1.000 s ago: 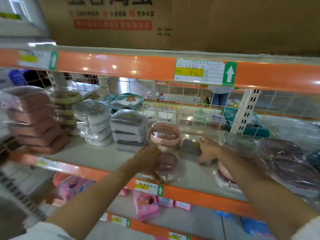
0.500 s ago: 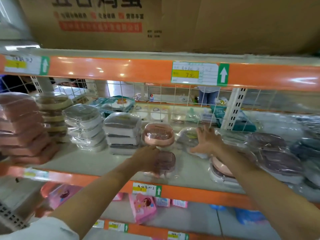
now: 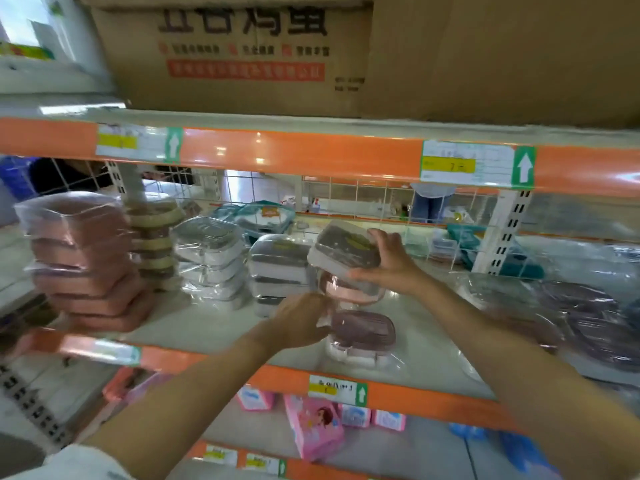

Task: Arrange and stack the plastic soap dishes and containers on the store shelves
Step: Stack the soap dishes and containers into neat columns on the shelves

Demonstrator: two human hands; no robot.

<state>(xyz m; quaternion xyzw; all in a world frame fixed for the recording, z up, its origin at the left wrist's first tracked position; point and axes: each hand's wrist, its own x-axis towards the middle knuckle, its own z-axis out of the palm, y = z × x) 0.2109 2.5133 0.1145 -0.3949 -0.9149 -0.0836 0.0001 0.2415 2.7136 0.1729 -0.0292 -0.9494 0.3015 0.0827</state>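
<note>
My right hand (image 3: 389, 263) grips a wrapped white soap dish with a dark tray (image 3: 343, 252), held tilted in the air just above a pink soap dish (image 3: 349, 289) on the shelf (image 3: 214, 323). My left hand (image 3: 304, 322) holds the left end of a mauve-lidded soap dish (image 3: 362, 336) near the shelf's front edge. A stack of white dishes (image 3: 277, 271) stands directly left of the lifted one, partly hidden by it.
Further stacks line the shelf: white ones (image 3: 211, 261), beige ones (image 3: 156, 244), pink ones (image 3: 86, 261) at far left. Wrapped purple dishes (image 3: 571, 317) lie at the right. An orange rail (image 3: 301, 155) with cardboard boxes (image 3: 242, 53) hangs overhead; pink packs (image 3: 317, 426) sit below.
My right hand has picked up the wrapped white dish from the shelf's right side and carried it left and up, over the pink dish. My left hand stays at the mauve dish.
</note>
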